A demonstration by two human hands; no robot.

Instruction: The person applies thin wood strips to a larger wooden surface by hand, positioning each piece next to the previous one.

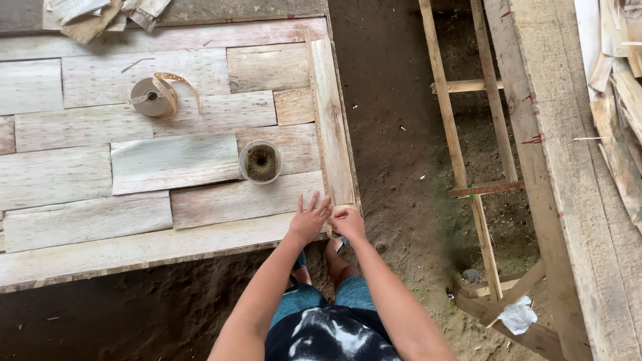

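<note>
A wide board (167,167) made of pale veneer sheets laid side by side fills the left half of the head view, resting low over a dirt floor (394,134). To the right stands a long wooden frame (468,134) of slats, and past it a rough plank bench (568,200) with scraps of veneer piled at its far end.

A narrow veneer strip (332,120) runs along the board's right edge, from the far side down to the near corner. On the board, left of that strip, stands a small round pot (261,162); it holds something dark and brownish, though what exactly cannot be told. Farther left and farther away lies a roll of paper tape (152,97), with a loose length curling off it.

The person leans over the near right corner of the board. The left hand (309,217) lies open, fingers spread, pressing flat on the veneer just beside the lower end of the strip. The right hand (348,222) is curled, its fingertips pinching a short bit of tape at the strip's near end, right at the board's corner. The two hands almost touch.

A crumpled white rag (518,314) lies on the lower end of the frame.
</note>
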